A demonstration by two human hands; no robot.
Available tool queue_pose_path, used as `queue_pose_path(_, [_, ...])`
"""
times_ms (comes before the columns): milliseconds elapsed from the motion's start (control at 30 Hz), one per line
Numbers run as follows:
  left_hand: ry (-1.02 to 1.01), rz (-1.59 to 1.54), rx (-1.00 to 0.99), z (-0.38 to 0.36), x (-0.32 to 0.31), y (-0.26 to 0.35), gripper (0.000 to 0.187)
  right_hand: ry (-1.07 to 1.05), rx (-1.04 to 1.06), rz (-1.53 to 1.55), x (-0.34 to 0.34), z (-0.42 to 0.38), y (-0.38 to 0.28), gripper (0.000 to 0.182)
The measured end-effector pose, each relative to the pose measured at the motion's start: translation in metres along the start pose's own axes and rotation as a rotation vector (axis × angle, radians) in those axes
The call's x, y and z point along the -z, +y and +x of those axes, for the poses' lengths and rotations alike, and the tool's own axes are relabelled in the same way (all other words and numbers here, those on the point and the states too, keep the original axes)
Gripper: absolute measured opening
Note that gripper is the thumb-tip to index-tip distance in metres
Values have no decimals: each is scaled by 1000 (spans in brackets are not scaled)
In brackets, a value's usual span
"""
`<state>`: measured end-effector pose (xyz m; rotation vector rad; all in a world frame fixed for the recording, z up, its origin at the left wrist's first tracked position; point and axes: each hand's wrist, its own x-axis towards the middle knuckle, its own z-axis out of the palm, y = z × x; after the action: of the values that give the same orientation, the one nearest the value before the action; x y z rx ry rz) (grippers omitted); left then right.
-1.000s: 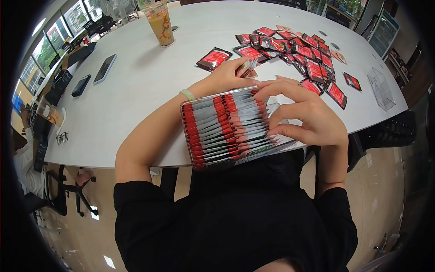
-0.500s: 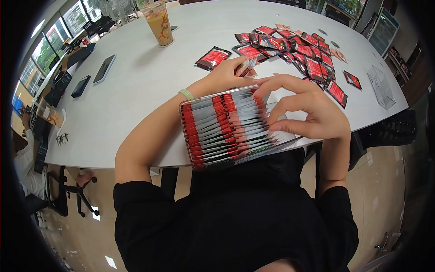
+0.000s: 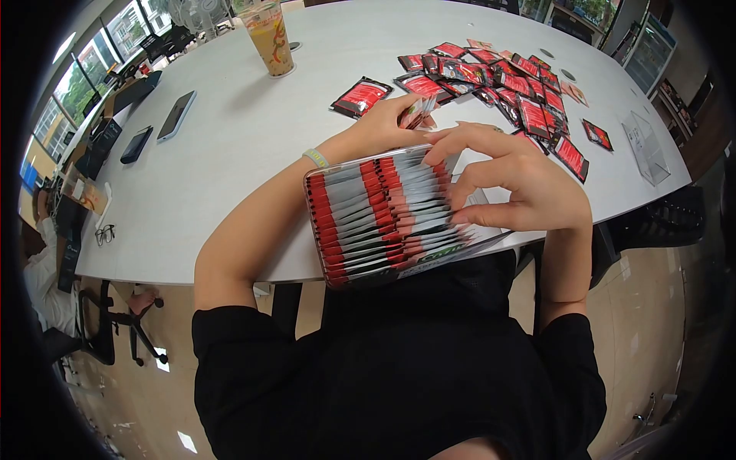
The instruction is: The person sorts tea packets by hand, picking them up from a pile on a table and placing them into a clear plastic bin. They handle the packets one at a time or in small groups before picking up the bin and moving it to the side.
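Sachet box: clear plastic box, our landmark, packed with red-and-silver sachets on edge in side-by-side rows. Sits at the near edge of the white table, open face tilted up at us; what bears its weight, we can't tell. Green lettering on its near side, too small for us to read.
Left hand: left hand just beyond the box, curled, pinching a small bunch of thin packets; we can't count them. Pale wristband beside the box's far left corner.
Right hand: right hand over the box's right end, fingers bent and parted, fingertips at the packed sachet ends. Whether it pinches one, we can't tell.
Loose sachets: heap of red-and-black sachets beyond the box, to its right, overlapping. We see one single sachet beyond the box near the left hand, another stray sachet right of the heap.
Clear case: transparent plastic case well right of the box.
Drink: plastic cup with orange drink, well beyond the box, leftward.
Left of box: smartphone, small black device beside it, eyeglasses farther out.
Co-worker: seated person in a white sleeve, far left of the box.
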<state>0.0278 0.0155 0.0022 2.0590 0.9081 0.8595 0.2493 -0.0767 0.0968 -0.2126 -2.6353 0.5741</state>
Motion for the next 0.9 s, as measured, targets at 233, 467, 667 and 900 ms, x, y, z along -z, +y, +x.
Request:
queue_pose_path(233, [40,-30,-74,2,-1,-4,42,-13,12,5,-4,1,3,14])
queue_pose_path(467, [53,-33,-37,0,-2,0,41,2,-5,110,0,0,4,11])
queue_pose_path(667, [2,49,-3,0,2,3,50,-26,-5,57,-2,1,7,10])
queue_pose_path(900, [3,28,-25,-1,1,4,49,-41,-3,70,0,1,7,12])
